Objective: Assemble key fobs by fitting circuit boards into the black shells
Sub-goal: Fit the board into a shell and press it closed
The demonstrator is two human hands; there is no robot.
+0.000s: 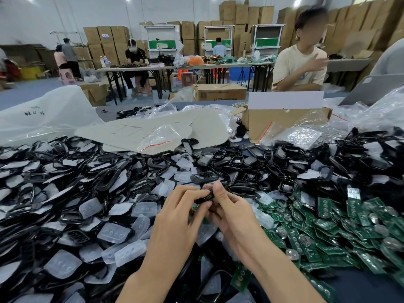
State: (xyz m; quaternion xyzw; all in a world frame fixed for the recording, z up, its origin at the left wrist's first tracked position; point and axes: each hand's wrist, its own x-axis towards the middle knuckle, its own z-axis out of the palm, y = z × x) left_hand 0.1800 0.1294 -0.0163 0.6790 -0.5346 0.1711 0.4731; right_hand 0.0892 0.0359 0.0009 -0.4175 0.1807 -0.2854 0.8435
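Both my hands meet at the middle of the table over a heap of parts. My left hand (179, 213) and my right hand (229, 211) together pinch one black key fob shell (204, 199) between their fingertips. A bit of green shows under the shell; whether a circuit board sits inside it is hidden by my fingers. Loose black shells and frames (87, 171) with translucent button pads (113, 231) cover the left and centre. Green circuit boards (341, 224) with round coin cells lie piled on the right.
A cardboard box (282, 123) and clear plastic bags (301, 134) stand behind the pile at the right. Grey card sheets (135, 130) and a white bag (43, 114) lie at the back left. A person in a cream shirt (301, 64) sits across the table.
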